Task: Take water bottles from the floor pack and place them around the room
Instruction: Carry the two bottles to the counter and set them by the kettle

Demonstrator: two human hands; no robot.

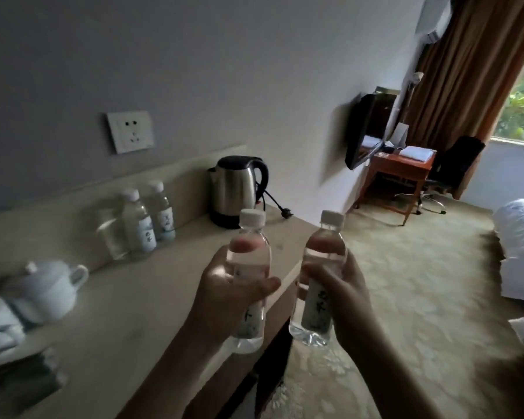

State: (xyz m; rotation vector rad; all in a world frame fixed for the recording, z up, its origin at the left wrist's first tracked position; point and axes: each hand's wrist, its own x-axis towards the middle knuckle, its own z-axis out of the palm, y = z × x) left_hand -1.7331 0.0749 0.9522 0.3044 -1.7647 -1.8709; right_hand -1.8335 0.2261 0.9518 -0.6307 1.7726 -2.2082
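I'm mid-delivery: my left grip [224, 293] is closed round one bottle [250, 279], my right grip [342, 300] round another bottle [319, 276], both upright above the desk [139, 300] edge. Next, probably somewhere bare to set them.

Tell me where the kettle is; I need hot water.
The kettle stands on the counter against the wall, right of two bottles, below and right of the wall socket.

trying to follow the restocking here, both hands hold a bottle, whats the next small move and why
Probably carry on toward the brown wooden desk by the window. The beige counter already has two clear plastic bottles beside the steel kettle, while the left hand and right hand each grip a white-capped one.
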